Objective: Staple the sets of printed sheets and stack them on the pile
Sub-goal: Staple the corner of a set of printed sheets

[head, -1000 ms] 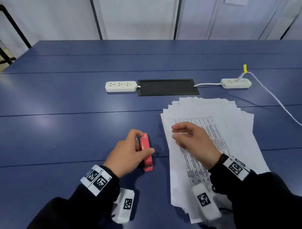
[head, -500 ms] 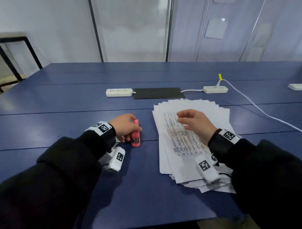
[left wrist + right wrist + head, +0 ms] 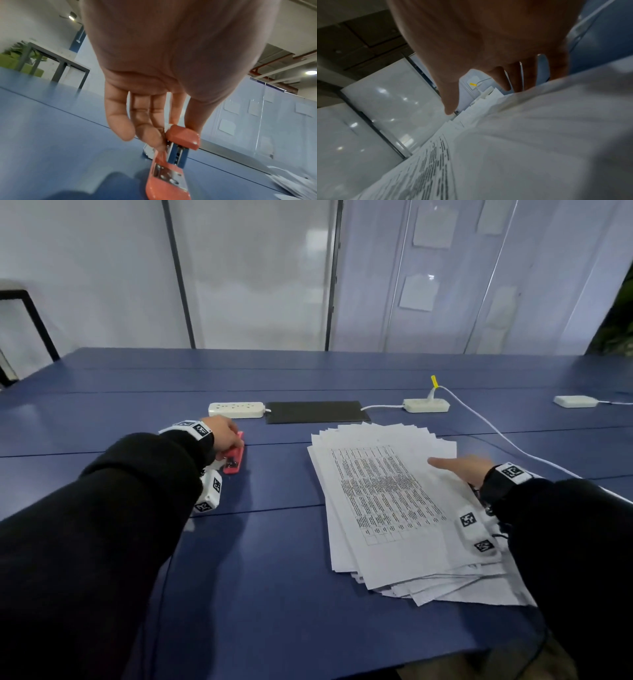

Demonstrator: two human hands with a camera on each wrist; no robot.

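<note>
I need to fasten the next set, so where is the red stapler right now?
In the head view the red stapler lies on the blue table, left of the paper pile, gripped by the left hand, just nearer than the white power strip.

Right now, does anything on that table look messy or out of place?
Only the pile of sheets: it is fanned out, edges and corners sticking out unevenly. The stapler lies flat under the left hand.

Left hand (image 3: 224, 433): arm in black sleeve reached forward and leftward, tagged band at wrist; fingers (image 3: 149, 129) extended downward, thumb and fingertips in a grip on the stapler (image 3: 234, 457). Right hand (image 3: 460, 469): black-sleeved arm extended forward, tagged wrist band; palm down, fingers straight and spread, resting flat on the sheets (image 3: 387, 501).
</note>
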